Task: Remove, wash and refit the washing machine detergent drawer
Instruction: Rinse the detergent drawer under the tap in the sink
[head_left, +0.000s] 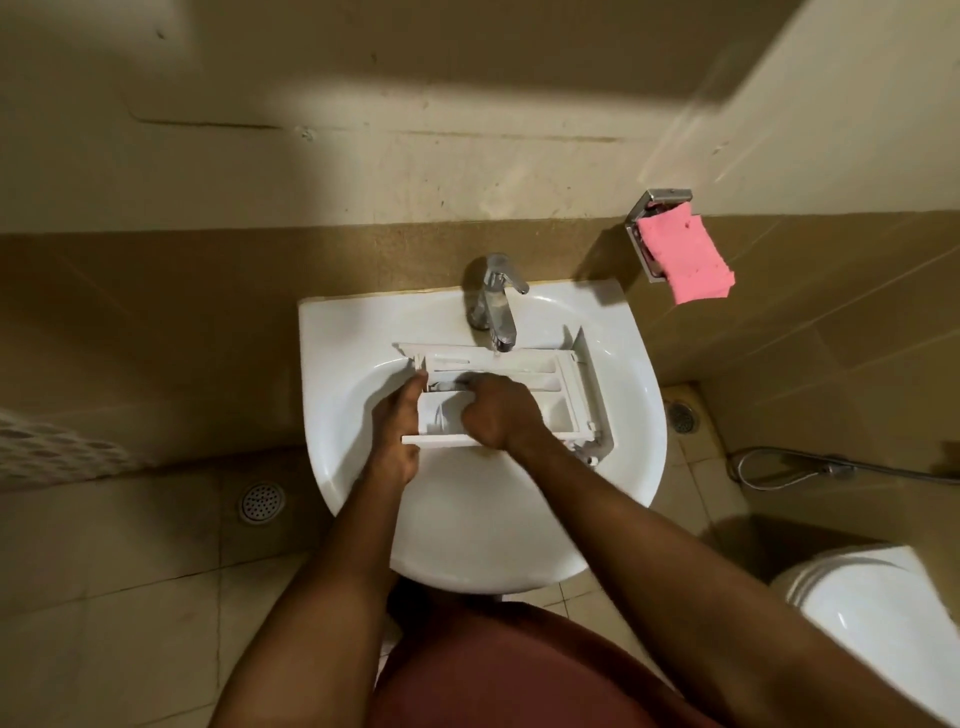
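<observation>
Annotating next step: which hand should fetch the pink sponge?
Right, probably. The sponge sits in a wall holder on that side. The left hand grips the drawer at its end, steadying it; the right hand is just curled inside a compartment.

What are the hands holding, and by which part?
The left hand grips the detergent drawer by its left end. The right hand is curled inside it; whether it holds anything cannot be told.
</observation>
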